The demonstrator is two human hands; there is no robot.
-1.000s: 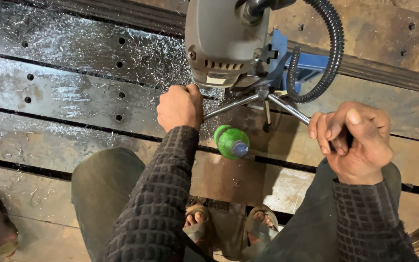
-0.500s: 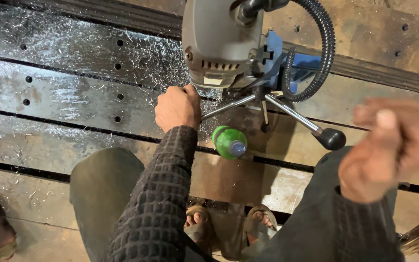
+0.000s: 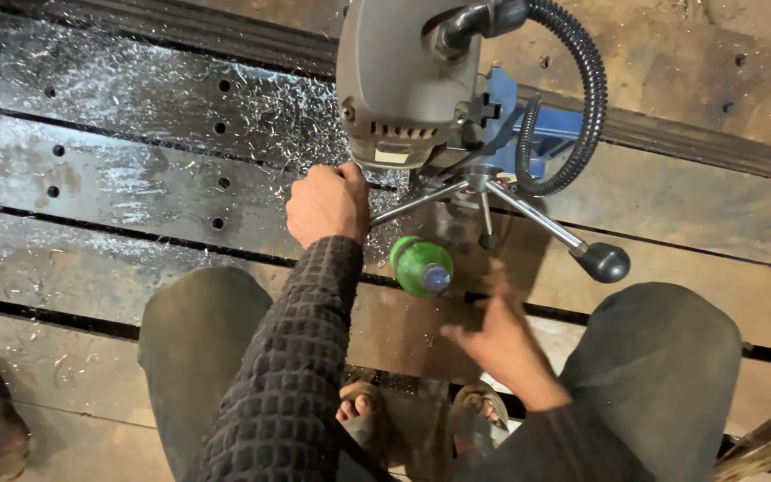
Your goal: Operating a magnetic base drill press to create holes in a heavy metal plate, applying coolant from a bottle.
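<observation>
Since the earlier frames, my right hand (image 3: 501, 344) is coming off the black knob of the feed handle (image 3: 601, 261) and dropping toward my lap, fingers loosely spread and holding nothing, blurred just below the green bottle (image 3: 419, 265).

Head view: my left hand (image 3: 327, 203) is curling into a fist under the grey drill head (image 3: 403, 80); whether it is gripping anything I cannot tell. I am squatting over the steel plates (image 3: 118, 187), where the magnetic drill is standing near their far edge beside its blue base (image 3: 537, 125). Several finished holes (image 3: 217, 222) and a scatter of bright swarf (image 3: 252, 116) are showing to the left; judging by that, drilling is well underway, with the released handle suggesting a pause between holes.
</observation>
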